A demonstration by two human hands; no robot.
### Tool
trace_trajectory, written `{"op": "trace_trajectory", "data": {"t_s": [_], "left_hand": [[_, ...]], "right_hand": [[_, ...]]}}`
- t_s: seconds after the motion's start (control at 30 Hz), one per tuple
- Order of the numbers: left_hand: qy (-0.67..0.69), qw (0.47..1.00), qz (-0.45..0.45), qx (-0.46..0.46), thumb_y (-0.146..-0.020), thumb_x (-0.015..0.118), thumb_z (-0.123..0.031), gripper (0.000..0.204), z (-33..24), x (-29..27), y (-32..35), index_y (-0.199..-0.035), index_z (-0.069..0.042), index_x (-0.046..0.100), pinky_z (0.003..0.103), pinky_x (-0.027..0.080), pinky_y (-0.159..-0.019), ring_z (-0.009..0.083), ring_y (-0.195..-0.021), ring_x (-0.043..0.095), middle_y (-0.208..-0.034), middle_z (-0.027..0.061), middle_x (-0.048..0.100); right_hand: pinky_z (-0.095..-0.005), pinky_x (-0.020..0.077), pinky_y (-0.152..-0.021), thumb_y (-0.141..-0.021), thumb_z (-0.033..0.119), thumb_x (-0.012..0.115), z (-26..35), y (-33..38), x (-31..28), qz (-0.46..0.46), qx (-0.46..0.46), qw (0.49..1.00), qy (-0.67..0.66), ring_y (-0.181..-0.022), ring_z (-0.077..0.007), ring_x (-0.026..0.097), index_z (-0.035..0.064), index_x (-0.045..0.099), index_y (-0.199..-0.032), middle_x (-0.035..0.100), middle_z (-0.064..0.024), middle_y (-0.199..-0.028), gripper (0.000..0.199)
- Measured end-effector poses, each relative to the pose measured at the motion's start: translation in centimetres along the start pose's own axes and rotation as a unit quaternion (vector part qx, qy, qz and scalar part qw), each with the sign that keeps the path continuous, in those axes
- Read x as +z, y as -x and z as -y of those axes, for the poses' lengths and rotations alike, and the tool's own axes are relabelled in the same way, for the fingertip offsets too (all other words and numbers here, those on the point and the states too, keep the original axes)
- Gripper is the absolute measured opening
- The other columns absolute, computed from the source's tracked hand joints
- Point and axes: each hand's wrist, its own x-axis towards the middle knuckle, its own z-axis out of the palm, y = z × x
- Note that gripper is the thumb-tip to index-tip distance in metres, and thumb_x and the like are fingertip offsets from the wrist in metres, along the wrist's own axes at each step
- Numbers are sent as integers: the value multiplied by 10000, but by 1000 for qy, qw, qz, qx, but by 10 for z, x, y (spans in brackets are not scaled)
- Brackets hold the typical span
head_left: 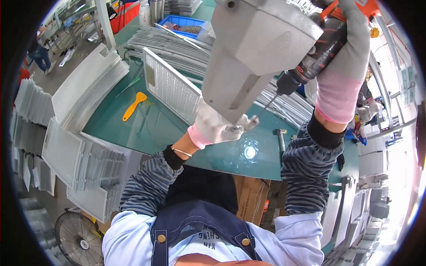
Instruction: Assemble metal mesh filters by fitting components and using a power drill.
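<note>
My right hand (355, 48), in a grey-white glove with a pink cuff, is wrapped round a black and orange power drill (308, 64). Its long thin bit slants down toward the fingertips of my left hand (222, 125). That hand, gloved alike, is closed at the near end of a silver-framed mesh panel (171, 86) standing on its edge. The bit's tip is right by those fingers; whether it touches anything I cannot tell. A large grey housing (255, 48), close to the camera, hides part of the panel and some of the left hand's fingers.
On the green table (208, 157) lie a yellow scraper (134, 106) and a small hammer (281, 138). Metal strips (173, 48) and a blue bin (186, 24) are behind. Stacked mesh panels (86, 88) crowd the left, above a fan (80, 239). Another person (40, 55) stands far left.
</note>
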Motion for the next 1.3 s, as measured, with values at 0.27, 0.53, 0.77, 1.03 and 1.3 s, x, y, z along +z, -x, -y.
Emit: {"op": "trace_trajectory", "data": {"t_s": [0.27,0.53,0.77,1.03,1.3], "left_hand": [[-79,997,-10,21,-646,749,-254,477,-2,-1,1,-1118,-213,694,421,447,-782,241,-962,608,-1087,13,647],[-72,997,-25,-11,-690,752,-267,304,-3,2,5,-987,-198,745,375,473,-773,141,-720,600,-838,-55,652],[-31,997,30,-65,-648,733,-296,390,3,5,11,-1015,-174,693,442,455,-871,302,-948,613,-1046,49,639],[-129,990,-37,44,-638,716,-303,301,1,10,7,-891,-144,672,450,448,-819,291,-797,574,-820,61,565],[-142,987,5,80,-609,718,-302,292,7,-7,1,-852,-146,674,443,447,-793,276,-751,552,-759,51,522]], "right_hand": [[-246,499,-587,-962,287,557,-42,-15,-27,49,-60,997,-6,-699,-132,625,49,636,-1141,626,-57,-823,308],[-234,490,-673,-945,288,568,-44,-19,-22,99,-96,990,-10,-658,-121,614,-31,653,-1013,638,-68,-750,338],[-328,533,-775,-980,263,507,-99,1,-32,159,-107,970,-152,-816,-223,644,-33,554,-1192,658,-102,-992,367],[-313,546,-774,-850,141,670,-83,0,-4,308,-84,924,-209,-852,-221,677,-70,617,-1053,690,-180,-996,298],[-257,485,-505,-643,-16,683,-64,20,21,329,-31,939,-95,-584,-159,619,-65,645,-895,668,-124,-804,259]]}}
